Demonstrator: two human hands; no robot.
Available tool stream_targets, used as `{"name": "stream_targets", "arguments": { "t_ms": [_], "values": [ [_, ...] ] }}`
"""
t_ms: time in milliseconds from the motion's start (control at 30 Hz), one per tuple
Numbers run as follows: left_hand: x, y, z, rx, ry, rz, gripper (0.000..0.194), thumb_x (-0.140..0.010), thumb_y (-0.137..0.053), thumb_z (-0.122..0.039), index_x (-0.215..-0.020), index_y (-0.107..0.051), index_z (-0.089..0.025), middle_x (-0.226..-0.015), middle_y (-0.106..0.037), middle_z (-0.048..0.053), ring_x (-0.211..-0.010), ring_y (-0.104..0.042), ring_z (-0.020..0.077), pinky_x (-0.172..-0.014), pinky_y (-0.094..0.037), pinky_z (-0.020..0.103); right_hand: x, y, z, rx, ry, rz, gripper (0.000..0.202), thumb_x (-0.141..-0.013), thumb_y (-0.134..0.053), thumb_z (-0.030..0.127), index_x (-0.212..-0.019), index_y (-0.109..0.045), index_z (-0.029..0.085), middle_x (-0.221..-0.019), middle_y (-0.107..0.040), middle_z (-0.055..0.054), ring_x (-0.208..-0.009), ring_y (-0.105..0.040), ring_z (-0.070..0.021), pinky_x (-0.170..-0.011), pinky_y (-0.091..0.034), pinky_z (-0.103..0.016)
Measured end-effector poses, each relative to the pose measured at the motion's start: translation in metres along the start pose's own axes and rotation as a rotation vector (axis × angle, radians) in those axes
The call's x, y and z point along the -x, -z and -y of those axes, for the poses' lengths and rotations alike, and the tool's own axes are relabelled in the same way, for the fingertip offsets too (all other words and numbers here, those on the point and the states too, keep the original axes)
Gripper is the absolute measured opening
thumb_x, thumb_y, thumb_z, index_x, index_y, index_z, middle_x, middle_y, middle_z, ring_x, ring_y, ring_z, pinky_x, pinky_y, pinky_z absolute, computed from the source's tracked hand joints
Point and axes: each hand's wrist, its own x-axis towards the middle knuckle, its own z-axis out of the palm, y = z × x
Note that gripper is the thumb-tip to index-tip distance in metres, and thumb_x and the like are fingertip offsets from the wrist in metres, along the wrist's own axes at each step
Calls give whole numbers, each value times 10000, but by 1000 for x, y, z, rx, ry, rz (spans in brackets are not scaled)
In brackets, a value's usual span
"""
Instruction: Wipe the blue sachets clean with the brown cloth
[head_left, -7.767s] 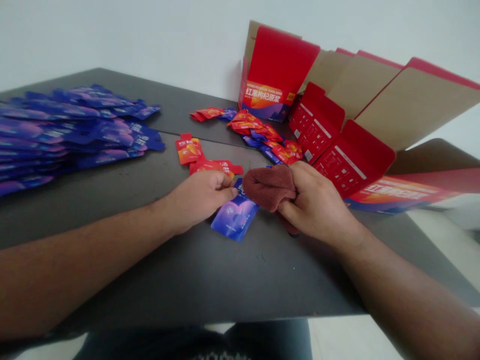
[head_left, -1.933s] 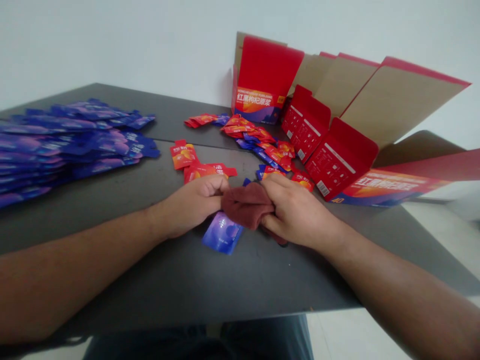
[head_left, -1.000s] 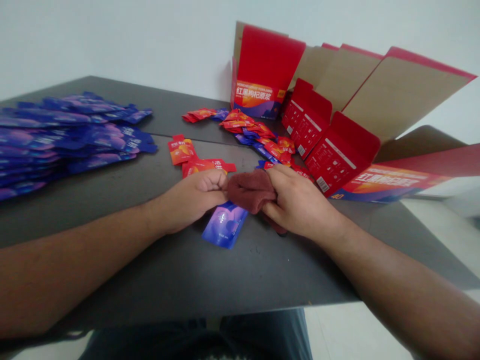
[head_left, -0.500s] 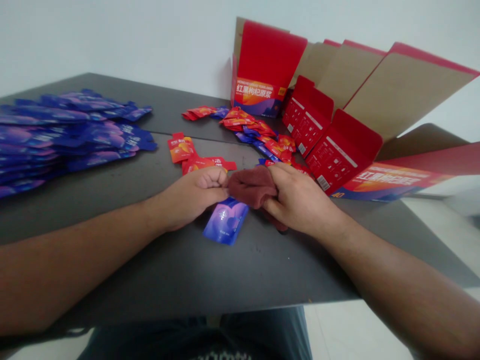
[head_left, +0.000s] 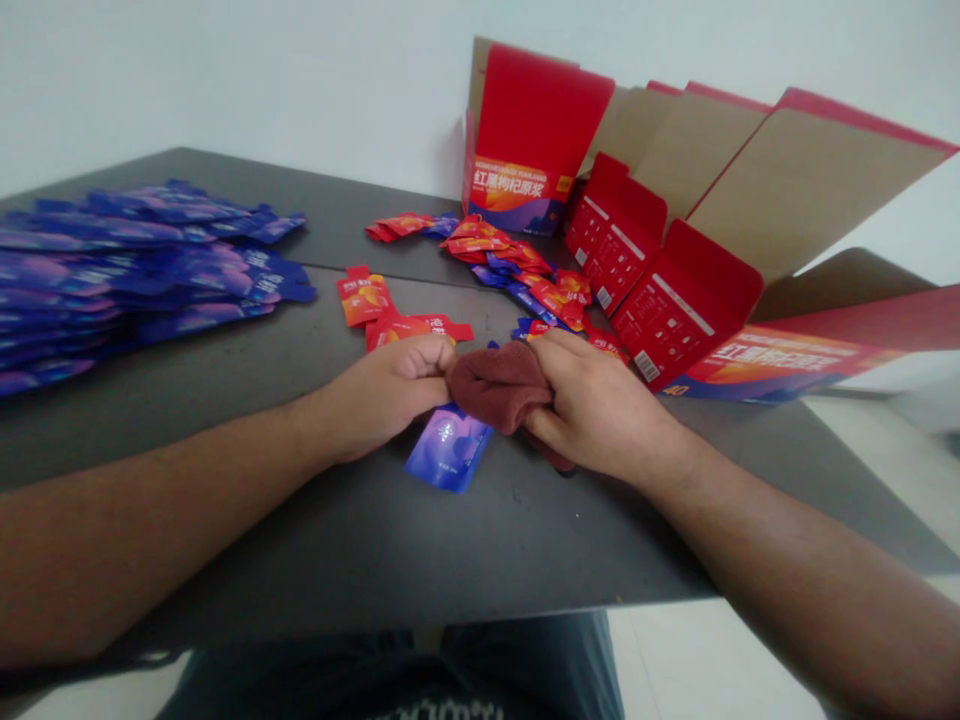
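My left hand (head_left: 397,390) is closed, thumb against curled fingers, at the left edge of a blue-purple pouch (head_left: 447,450). A folded brown cloth (head_left: 502,385) is gripped in my right hand (head_left: 592,395) and lies across the upper part of that pouch, hiding much of it. The two hands almost meet at the cloth. Just beyond my left hand lie red-orange pouches (head_left: 409,326), partly overlapping.
A large heap of blue-purple pouches (head_left: 150,265) spreads over the left of the dark table (head_left: 360,560). Mixed red and blue pouches (head_left: 517,262) lie at the back. Open red cartons (head_left: 660,300) with raised flaps stand at the right, another carton (head_left: 525,130) against the wall.
The brown cloth has shifted slightly left and down over the pouch with my right hand. A bit of blue now shows above the cloth. My left hand has hardly moved.
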Motion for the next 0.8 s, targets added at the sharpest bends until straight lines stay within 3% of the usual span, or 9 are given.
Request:
{"name": "stream_targets", "arguments": {
  "t_ms": [200,367,533,667,800],
  "values": [
    [0,1,2,20,-33,-36,187,-860,-802,-251,-811,-626,-210,-669,-608,-25,-553,-510,104,-534,-355,236,0,-1,0,27,-58,-31,154,-917,-659,234,-1064,-629,200,-1051,-700,-103,-966,-670,-275,-830,-519,-374],
    [1,-1,-1,19,11,-16,229,-826,-856,-290,-835,-645,-205,-711,-669,-3,-577,-555,119,-549,-393,245,0,1,2,-6,19,29,100,-935,-642,243,-1024,-609,212,-1033,-679,-89,-941,-660,-262,-814,-513,-367],
    [0,1,2,18,-47,-55,219,-835,-821,-244,-789,-611,-204,-670,-616,-17,-558,-516,107,-541,-372,243,-1,0,1,20,-50,-20,137,-915,-654,219,-1045,-614,202,-1058,-698,-108,-963,-662,-275,-839,-513,-377],
    [-2,3,7,29,-19,-8,243,-847,-863,-298,-839,-636,-211,-726,-679,4,-583,-564,127,-547,-395,259,0,1,4,-11,41,29,112,-931,-647,244,-1032,-615,207,-1037,-676,-93,-920,-639,-260,-812,-504,-371],
    [-3,3,8,64,-68,-31,243,-851,-843,-252,-810,-608,-210,-683,-624,-20,-566,-533,113,-543,-378,249,-1,2,3,27,-34,-4,137,-914,-658,229,-1043,-621,204,-1040,-682,-97,-917,-635,-260,-805,-494,-366]
  ]
}}
